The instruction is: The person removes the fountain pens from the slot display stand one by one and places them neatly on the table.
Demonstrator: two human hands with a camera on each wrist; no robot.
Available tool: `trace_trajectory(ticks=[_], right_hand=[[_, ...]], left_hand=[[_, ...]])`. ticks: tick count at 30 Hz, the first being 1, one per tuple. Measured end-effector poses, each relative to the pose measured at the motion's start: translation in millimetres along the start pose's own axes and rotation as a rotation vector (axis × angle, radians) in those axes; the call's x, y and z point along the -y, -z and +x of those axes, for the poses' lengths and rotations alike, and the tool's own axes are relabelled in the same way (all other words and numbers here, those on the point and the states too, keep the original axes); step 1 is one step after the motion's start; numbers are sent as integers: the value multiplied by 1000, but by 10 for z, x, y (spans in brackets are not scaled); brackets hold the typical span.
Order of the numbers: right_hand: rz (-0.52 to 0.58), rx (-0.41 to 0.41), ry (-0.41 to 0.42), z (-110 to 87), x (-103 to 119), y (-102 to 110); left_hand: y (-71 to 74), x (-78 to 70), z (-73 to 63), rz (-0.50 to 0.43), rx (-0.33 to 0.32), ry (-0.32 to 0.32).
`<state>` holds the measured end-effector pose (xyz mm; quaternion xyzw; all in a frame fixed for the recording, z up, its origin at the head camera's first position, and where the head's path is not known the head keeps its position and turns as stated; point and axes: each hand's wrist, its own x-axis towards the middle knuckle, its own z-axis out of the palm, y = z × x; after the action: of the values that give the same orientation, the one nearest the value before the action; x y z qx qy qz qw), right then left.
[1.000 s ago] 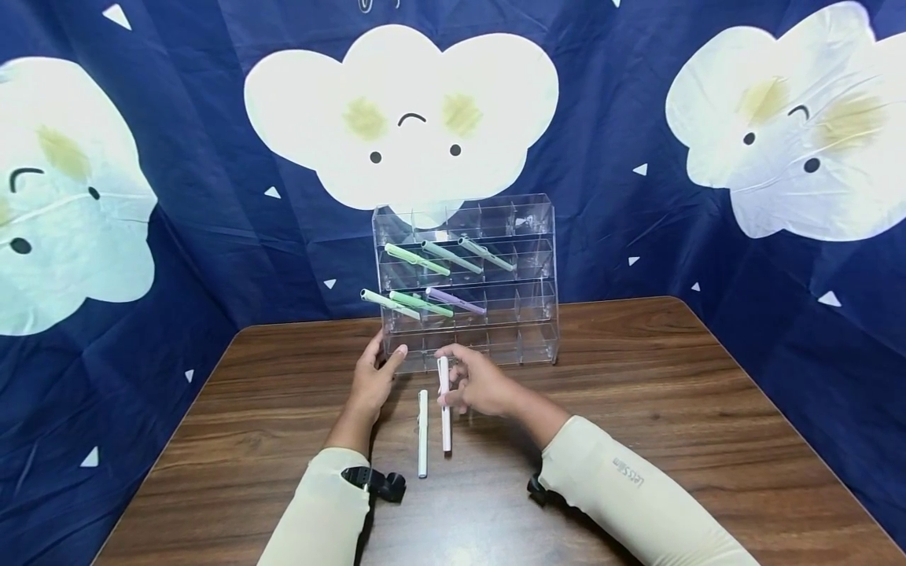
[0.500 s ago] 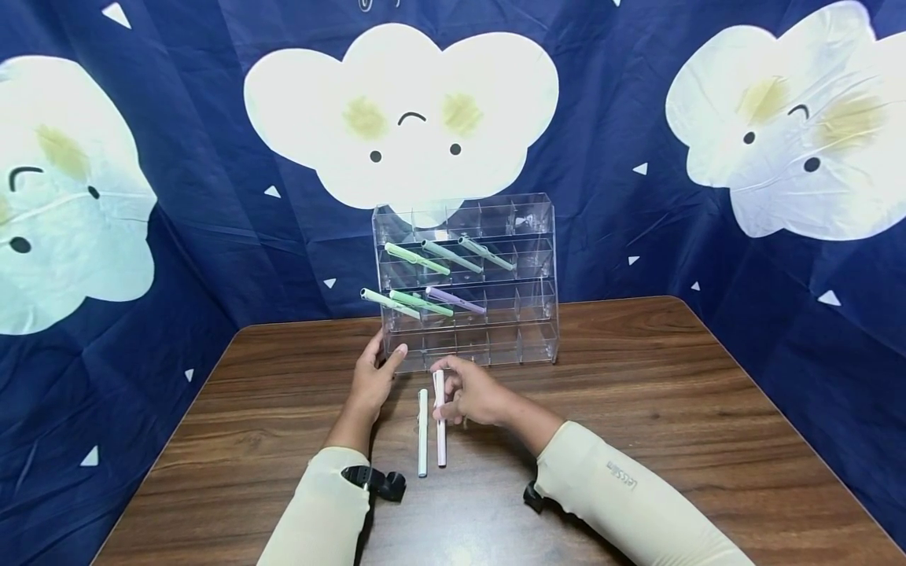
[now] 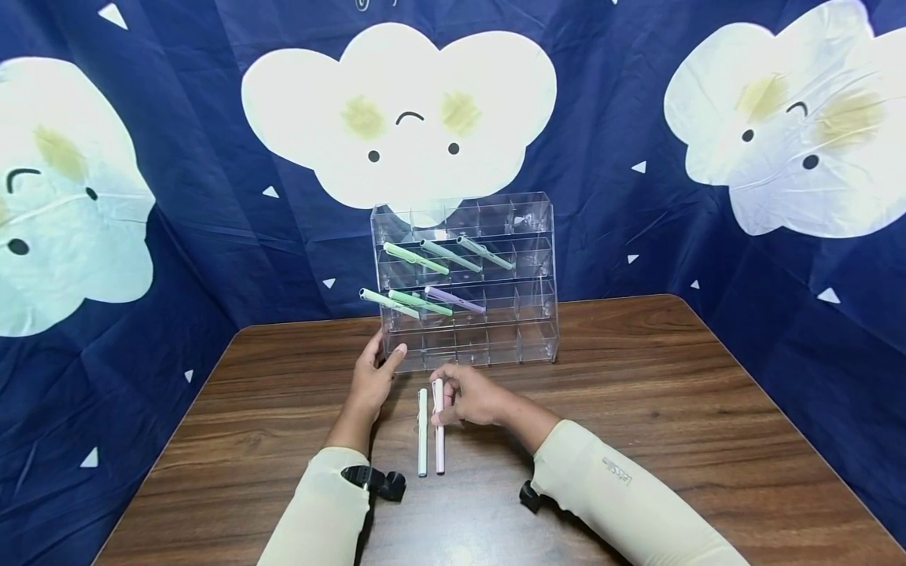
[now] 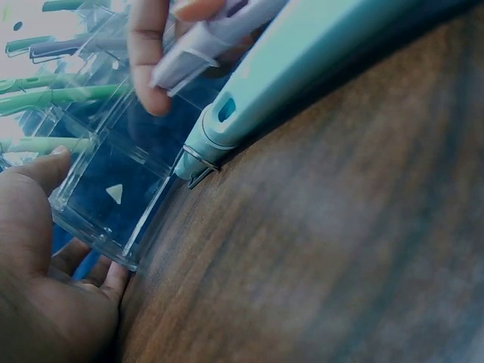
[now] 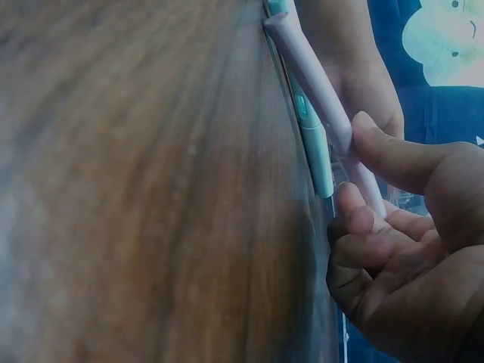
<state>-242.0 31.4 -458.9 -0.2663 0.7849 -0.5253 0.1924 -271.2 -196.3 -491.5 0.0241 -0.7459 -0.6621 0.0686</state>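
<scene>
Below the frame's centre, the right hand pinches the pink pen; further left, the left hand, thumb spread, grips the rack.

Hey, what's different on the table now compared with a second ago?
The right hand has drawn the pink pen toward the person and slightly left, closer beside the pale blue-green pen. Nothing was newly grasped or let go: the right hand held the pink pen throughout. The left hand stayed at the left side of the clear rack, and the six racked pens and the pale blue-green pen stayed put.
</scene>
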Motion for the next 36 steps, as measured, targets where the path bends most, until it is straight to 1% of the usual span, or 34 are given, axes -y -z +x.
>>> trace_trajectory(ticks=[3, 7, 10, 16, 21, 30, 36], right_hand=[[-24, 4, -21, 27, -30, -1], [-11, 21, -70, 54, -66, -6], [-8, 19, -95, 61, -83, -19], [-51, -9, -102, 63, -67, -50], [-76, -14, -117, 66, -39, -77], [-89, -34, -143, 80, -33, -97], [-82, -25, -143, 88, -50, -82]], left_hand=[[-1, 2, 8, 6, -3, 6], [-1, 1, 14, 5, 0, 9], [-3, -1, 16, 3, -1, 10], [1, 2, 14, 8, 1, 18], [11, 18, 6, 17, 6, 24], [19, 29, 21, 12, 4, 19], [25, 21, 18, 18, 11, 24]])
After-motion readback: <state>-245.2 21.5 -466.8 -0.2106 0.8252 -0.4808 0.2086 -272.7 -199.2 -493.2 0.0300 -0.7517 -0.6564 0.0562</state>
